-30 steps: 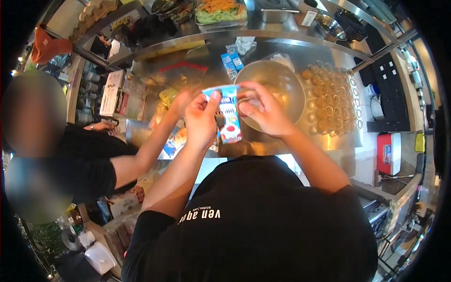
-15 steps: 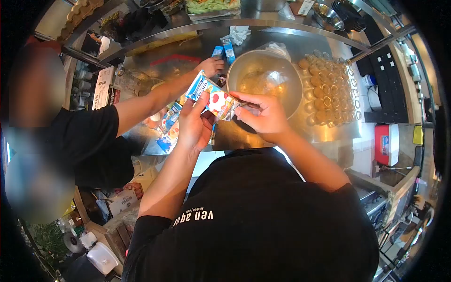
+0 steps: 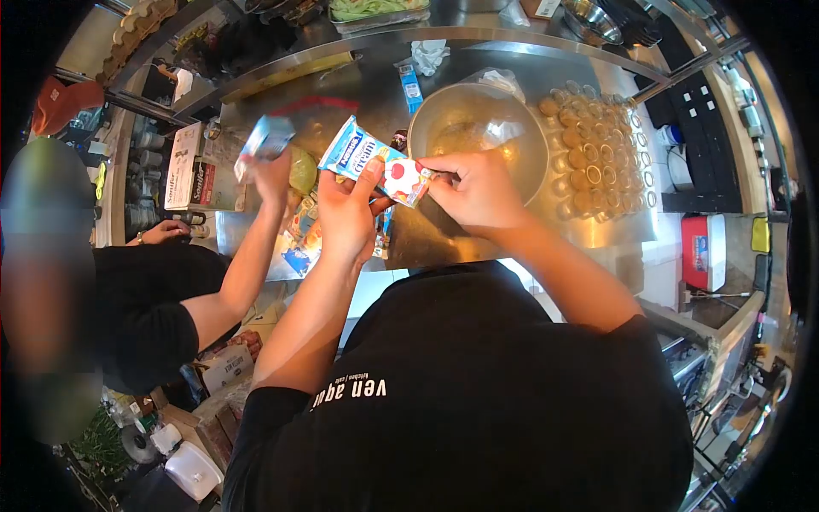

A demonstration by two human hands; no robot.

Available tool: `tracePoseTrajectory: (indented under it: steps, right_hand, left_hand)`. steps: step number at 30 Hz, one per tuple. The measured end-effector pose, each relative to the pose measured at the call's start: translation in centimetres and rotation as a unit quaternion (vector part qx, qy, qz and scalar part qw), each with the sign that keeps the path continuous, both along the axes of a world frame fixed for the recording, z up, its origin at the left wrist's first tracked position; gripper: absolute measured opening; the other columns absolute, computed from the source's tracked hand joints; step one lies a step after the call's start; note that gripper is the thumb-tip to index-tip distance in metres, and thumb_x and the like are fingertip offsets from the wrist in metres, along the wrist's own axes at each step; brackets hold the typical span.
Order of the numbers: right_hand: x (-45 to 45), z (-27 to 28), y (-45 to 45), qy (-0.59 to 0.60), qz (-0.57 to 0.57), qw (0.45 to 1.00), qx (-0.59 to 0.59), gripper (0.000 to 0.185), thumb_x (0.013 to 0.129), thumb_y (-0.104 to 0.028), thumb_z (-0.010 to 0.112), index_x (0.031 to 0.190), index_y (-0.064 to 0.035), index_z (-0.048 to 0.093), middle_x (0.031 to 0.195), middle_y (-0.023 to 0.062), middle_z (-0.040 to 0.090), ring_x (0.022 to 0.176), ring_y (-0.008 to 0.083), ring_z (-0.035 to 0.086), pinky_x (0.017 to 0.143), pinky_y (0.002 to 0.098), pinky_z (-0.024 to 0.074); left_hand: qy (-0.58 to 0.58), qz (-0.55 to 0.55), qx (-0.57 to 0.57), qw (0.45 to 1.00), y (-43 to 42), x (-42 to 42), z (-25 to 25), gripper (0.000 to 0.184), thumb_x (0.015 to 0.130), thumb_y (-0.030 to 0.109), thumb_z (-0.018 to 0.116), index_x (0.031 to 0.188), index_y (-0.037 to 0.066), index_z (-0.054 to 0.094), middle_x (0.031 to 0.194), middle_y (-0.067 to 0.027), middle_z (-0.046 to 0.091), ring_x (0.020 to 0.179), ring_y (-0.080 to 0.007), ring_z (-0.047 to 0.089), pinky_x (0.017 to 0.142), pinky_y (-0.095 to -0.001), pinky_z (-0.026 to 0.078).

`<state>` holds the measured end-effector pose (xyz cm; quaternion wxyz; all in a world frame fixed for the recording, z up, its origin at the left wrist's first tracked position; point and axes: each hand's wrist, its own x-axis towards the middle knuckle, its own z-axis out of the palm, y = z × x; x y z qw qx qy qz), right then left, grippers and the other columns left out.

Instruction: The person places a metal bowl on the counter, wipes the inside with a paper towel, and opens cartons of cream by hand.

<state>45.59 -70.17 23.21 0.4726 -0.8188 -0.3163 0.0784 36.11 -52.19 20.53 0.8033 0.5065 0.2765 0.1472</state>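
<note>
A blue and white cream carton (image 3: 363, 154) is tilted between my two hands. My left hand (image 3: 345, 213) grips it from below, thumb across its front. At its lower right end, my right hand (image 3: 478, 189) pinches the corner between thumb and fingers. Just behind my right hand stands a large metal bowl (image 3: 444, 107); what lies at its bottom is partly hidden by glare. Another blue carton (image 3: 410, 88) lies on the steel table left of the bowl. More printed packs (image 3: 300, 256) rest by the table's front edge, left of my left hand.
On the left a person (image 3: 153, 299) holds up a blurred blue carton (image 3: 270, 136). Many small glass jars (image 3: 593, 175) stand right of the bowl. Crumpled white paper (image 3: 429, 56) lies behind it, under a steel shelf (image 3: 478, 36). A cardboard box (image 3: 182, 166) stands at the left.
My hands have turned the carton from upright to slanted, and my right hand now pinches its lower end. The other person's hand reached beside the bowl and moved back left with a carton.
</note>
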Motion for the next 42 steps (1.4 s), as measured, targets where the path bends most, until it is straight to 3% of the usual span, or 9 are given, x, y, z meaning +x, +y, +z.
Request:
tracePoseTrajectory:
  steps: [5,7,10,22,27,32,33,37,42]
  right_hand:
    - [1.3,-1.6,0.2,0.099,0.052,0.991,0.068,0.029,0.093,-0.013,0.069,0.119,-0.0052,0.078,0.083,0.0123,0.076,0.074,0.0147,0.074,0.065,0.033,0.0565]
    - [0.1,-2.0,1.1,0.34,0.031,0.868,0.36,0.039,0.097,-0.012,0.072,0.133,0.0015,0.066,0.108,0.0139,0.075,0.09,0.0181,0.075,0.075,0.033,0.061]
    - [-1.6,-3.6,0.7,0.365,0.077,0.898,0.234,0.043,0.1,-0.01,0.069,0.14,0.002,0.057,0.129,0.014,0.066,0.108,0.0291,0.074,0.087,0.0419,0.0638]
    - [-0.7,-2.2,1.0,0.456,0.006,0.85,0.264,0.02,0.093,0.001,0.067,0.111,0.0074,0.07,0.105,0.012,0.073,0.094,0.0185,0.073,0.086,0.0364,0.0635]
    - [-1.4,-3.4,1.3,0.499,-0.01,0.802,0.328,0.03,0.092,0.003,0.063,0.121,0.007,0.068,0.113,0.0119,0.072,0.096,0.0195,0.073,0.092,0.0377,0.0616]
    - [-1.7,-2.4,0.6,0.55,0.052,0.774,0.309,0.039,0.098,-0.001,0.059,0.137,0.001,0.062,0.127,0.013,0.07,0.108,0.0216,0.073,0.09,0.0363,0.0609]
    - [-1.2,-2.2,0.3,0.549,0.056,0.775,0.307,0.039,0.098,-0.001,0.059,0.137,0.001,0.062,0.127,0.013,0.07,0.108,0.0216,0.073,0.09,0.0363,0.0609]
    - [0.8,-0.8,-0.2,0.541,0.083,0.816,0.189,0.035,0.1,-0.016,0.069,0.129,0.0025,0.064,0.115,0.0113,0.072,0.097,0.0202,0.074,0.084,0.0342,0.0616]
    - [1.6,-4.2,0.0,0.395,0.101,0.902,0.141,0.034,0.1,-0.025,0.074,0.115,0.0044,0.068,0.103,0.0113,0.075,0.086,0.0147,0.073,0.073,0.0289,0.0596]
  left_hand:
    - [0.002,0.017,-0.155,0.988,0.6,0.5,0.3,0.029,0.102,0.018,0.07,0.125,0.006,0.055,0.109,-0.0087,0.071,0.092,-0.0204,0.073,0.075,-0.0372,0.063]
    - [-0.039,0.035,-0.196,0.979,0.9,0.5,0.3,0.025,0.104,0.022,0.068,0.123,0.009,0.059,0.113,-0.0076,0.071,0.095,-0.021,0.072,0.078,-0.0352,0.06]
    - [-0.086,0.037,-0.217,0.972,1.0,0.3,-0.2,0.025,0.105,0.022,0.067,0.126,0.012,0.058,0.115,-0.0074,0.071,0.1,-0.0217,0.072,0.077,-0.0325,0.058]
    - [-0.201,0.056,0.027,0.978,-1.6,-0.3,-1.1,0.032,0.105,0.01,0.066,0.13,0.013,0.046,0.116,-0.0071,0.065,0.102,-0.0195,0.069,0.086,-0.0405,0.063]
    - [-0.211,0.094,-0.064,0.971,-3.2,0.1,0.5,0.036,0.102,0.01,0.07,0.126,0.013,0.043,0.111,-0.0062,0.066,0.103,-0.0182,0.068,0.082,-0.0337,0.058]
    - [-0.111,0.089,-0.23,0.963,-1.0,0.6,-0.3,0.028,0.105,0.022,0.067,0.128,0.011,0.054,0.121,-0.0065,0.069,0.112,-0.0224,0.067,0.096,-0.0425,0.056]
    - [-0.103,0.082,-0.201,0.971,-0.7,0.9,0.1,0.029,0.102,0.023,0.072,0.125,0.015,0.057,0.112,-0.0062,0.07,0.101,-0.0186,0.069,0.081,-0.0339,0.057]
    - [-0.016,-0.04,-0.044,0.998,1.5,0.7,0.1,0.037,0.1,0.023,0.075,0.129,0.009,0.055,0.109,-0.0071,0.072,0.094,-0.0171,0.072,0.074,-0.0304,0.058]
    - [-0.017,-0.166,0.053,0.985,0.9,-0.5,0.0,0.047,0.099,0.024,0.077,0.134,0.003,0.054,0.115,-0.0114,0.072,0.1,-0.0189,0.072,0.084,-0.0333,0.06]
